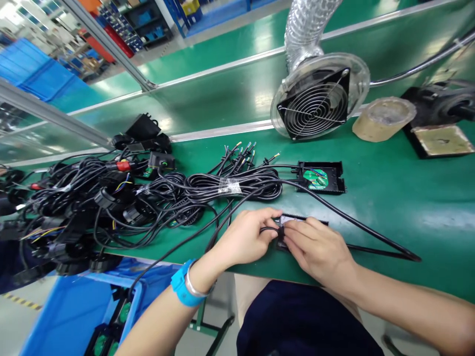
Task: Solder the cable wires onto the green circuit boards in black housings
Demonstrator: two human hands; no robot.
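Green bench (389, 198): left hand (247, 236) pinches cable (267, 228); right hand (321, 249) (grip hidden) overlaps housing (289, 218).

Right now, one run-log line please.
left hand: at thin black cable | right hand: over small black case | beyond case: open housing, green circuit board inside | left of housing: taped cable coil

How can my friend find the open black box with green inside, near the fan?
On the green bench, find the round fan. Between it and the right hand lies an open black case. A green circuit board shows inside it, unlike the greyish-faced case at the hands.
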